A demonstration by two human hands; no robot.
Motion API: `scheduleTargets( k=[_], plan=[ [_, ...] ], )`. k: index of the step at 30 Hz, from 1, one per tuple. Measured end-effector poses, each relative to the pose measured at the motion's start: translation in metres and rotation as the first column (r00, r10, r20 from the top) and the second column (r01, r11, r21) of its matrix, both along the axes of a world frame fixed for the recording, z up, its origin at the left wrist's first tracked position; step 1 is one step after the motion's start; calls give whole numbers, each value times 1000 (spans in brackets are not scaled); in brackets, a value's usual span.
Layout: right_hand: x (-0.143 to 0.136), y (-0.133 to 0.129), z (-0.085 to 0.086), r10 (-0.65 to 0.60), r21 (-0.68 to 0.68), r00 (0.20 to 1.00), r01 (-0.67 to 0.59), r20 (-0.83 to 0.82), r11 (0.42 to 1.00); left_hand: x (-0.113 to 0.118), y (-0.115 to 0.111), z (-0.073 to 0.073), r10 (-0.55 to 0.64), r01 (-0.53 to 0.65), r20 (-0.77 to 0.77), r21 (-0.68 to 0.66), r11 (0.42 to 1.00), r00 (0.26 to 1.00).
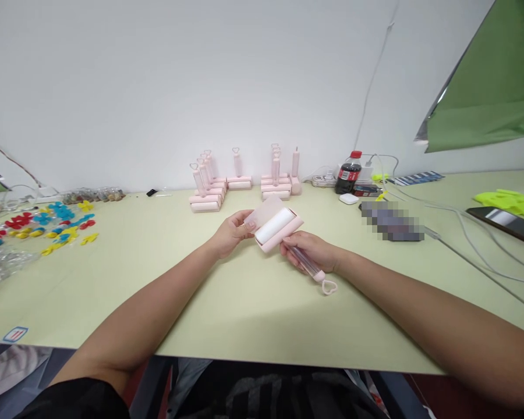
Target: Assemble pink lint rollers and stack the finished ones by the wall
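Lint roller (pixel 277 227), pale pink with a white roll, is held at a slant above the table (pixel 244 314), in front of the person. The right hand (pixel 313 250) is curled around its clear handle (pixel 304 260), which ends in a heart-shaped loop (pixel 329 287) (pointing down and to the right). The left hand (pixel 233 233) pinches a translucent pink cover (pixel 264 212) between thumb and fingers; whether that piece is attached to the roller is hard to tell. Behind, similar rollers (pixel 206 202) stand handle-up near the wall (pixel 157 87), left of a cola bottle (pixel 348 174).
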State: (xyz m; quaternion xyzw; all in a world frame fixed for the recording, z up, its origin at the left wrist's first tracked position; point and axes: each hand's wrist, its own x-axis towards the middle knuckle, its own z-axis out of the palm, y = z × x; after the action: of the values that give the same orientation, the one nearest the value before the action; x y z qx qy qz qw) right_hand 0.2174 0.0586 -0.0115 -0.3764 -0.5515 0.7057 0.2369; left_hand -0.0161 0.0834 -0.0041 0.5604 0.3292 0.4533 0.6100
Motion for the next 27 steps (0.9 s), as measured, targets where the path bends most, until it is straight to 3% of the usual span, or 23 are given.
scheduleTargets(
  k=[13,19,21,22,23,24,25,27],
  plan=[
    [-1,0,-1,-4,10,1000,4,-8,1000,2,-6,-3,-15,17,-68,29,999,998],
    [0,-3,-2,-36,-3,998,35,-51,999,9,-16,1,-95,111,-227,56,992,969],
    [-1,-2,-3,-49,-8,997,49,-61,999,8,-17,4,2,76,-379,191,979,925],
    [-2,-1,-4,-66,-13,995,66,-68,998,9,-19,7,131,25,-454,321,947,881],
    [-3,1,-4,-85,-24,993,83,-79,996,10,-22,10,294,-22,-496,482,876,817],
    [-3,2,-5,-103,-39,990,100,-92,994,12,-27,14,444,-31,-497,640,768,746],
    [-4,4,-5,-118,-58,988,112,-102,992,16,-33,17,545,18,-479,762,647,688],
    [-5,6,-7,-131,-96,983,120,-128,988,29,-48,19,566,265,-509,848,459,648]
  ],
)
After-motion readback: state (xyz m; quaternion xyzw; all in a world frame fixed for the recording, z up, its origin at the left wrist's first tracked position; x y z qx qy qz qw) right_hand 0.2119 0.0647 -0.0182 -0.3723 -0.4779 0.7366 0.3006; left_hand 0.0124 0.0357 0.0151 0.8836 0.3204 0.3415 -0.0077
